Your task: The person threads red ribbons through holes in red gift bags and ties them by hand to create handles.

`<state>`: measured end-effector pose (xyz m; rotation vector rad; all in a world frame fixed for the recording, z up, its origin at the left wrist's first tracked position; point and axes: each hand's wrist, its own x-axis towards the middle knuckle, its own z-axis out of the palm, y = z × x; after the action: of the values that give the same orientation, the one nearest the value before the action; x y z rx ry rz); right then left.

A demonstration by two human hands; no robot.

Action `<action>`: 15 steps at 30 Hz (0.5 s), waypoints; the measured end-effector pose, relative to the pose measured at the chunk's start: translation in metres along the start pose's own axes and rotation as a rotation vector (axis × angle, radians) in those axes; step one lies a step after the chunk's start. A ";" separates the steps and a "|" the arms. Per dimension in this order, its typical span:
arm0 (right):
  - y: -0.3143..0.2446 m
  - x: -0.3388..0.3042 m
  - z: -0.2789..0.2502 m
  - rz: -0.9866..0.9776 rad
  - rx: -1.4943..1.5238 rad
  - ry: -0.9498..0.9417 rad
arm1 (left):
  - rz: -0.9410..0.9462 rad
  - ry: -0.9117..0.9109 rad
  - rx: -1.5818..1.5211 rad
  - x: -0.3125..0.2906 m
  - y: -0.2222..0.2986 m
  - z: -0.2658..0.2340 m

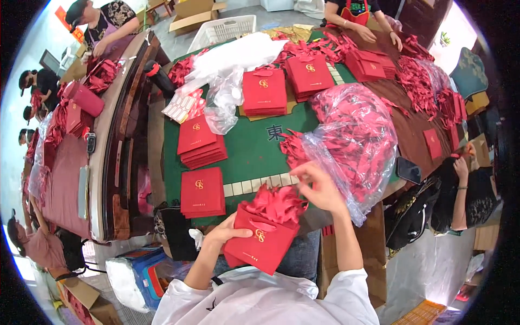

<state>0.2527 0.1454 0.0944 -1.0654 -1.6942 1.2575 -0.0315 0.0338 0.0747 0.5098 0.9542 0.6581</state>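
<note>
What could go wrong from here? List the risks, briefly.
Only the left hand grips the tilted red bag, so it might slip. The red ribbons bunch loosely at its top and could spill. The clear plastic bag overhangs the table edge near the right hand and might get snagged.

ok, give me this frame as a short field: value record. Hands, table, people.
left hand: gripping a red bag
bag top: red ribbons sticking up
right hand: beside those ribbons, contact unclear
table: green top
left side: near stack of red bags, another stack beyond it
right side: clear plastic bag of red ribbons; dark phone-like object at the edge
across: person in a red apron
</note>
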 end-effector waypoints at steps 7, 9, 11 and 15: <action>-0.049 -0.013 0.011 -0.172 -0.275 -0.310 | 0.075 -0.083 0.152 0.014 -0.002 -0.001; -0.041 -0.013 0.020 -0.198 -0.379 -0.318 | 0.127 -0.093 0.280 0.016 0.000 0.004; -0.040 -0.012 0.024 -0.165 -0.504 -0.330 | 0.113 -0.089 0.251 0.016 -0.001 0.002; -0.034 -0.008 0.026 -0.170 -0.509 -0.395 | 0.125 -0.091 0.244 0.016 -0.004 0.003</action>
<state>0.2254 0.1237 0.1202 -0.9622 -2.4427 0.9926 -0.0213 0.0426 0.0644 0.8140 0.9268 0.6283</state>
